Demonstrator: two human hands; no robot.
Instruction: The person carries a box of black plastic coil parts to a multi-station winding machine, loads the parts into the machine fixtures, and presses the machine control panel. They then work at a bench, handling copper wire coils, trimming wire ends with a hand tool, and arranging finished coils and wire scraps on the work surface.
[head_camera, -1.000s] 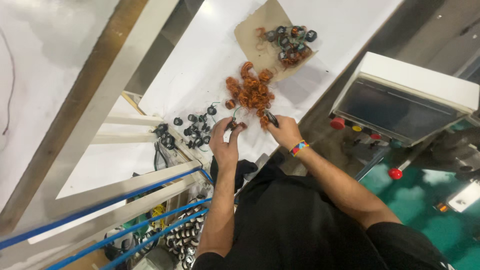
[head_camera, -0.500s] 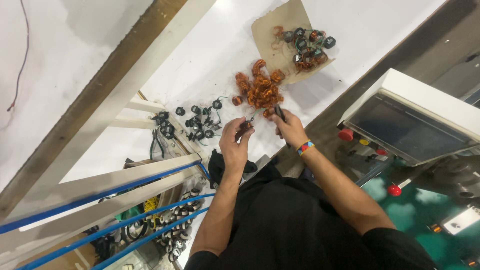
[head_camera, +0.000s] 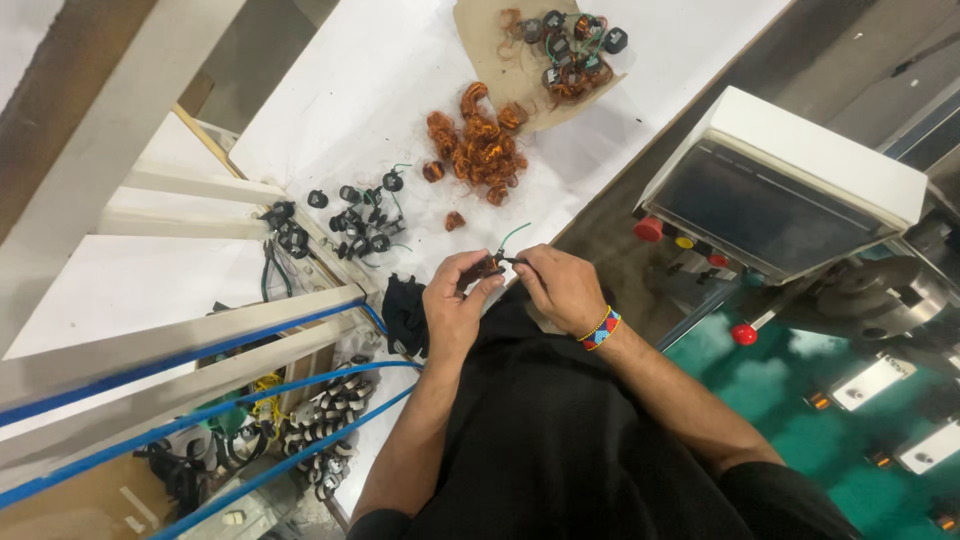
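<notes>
Left hand (head_camera: 453, 305) and right hand (head_camera: 560, 288) are both pinching one small copper-wound coil (head_camera: 488, 267) between fingertips, just above the white table (head_camera: 340, 90) edge, green wire (head_camera: 514, 234) sticking up. Pile of copper coils (head_camera: 478, 145) is lying beyond; black cores (head_camera: 362, 218) to the left.

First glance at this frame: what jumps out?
Both hands meet at the near table edge: the left hand and right hand pinch one small copper coil with a green wire. Beyond them lies a bright pile of copper coils on the white table, with black parts scattered to its left.
</notes>
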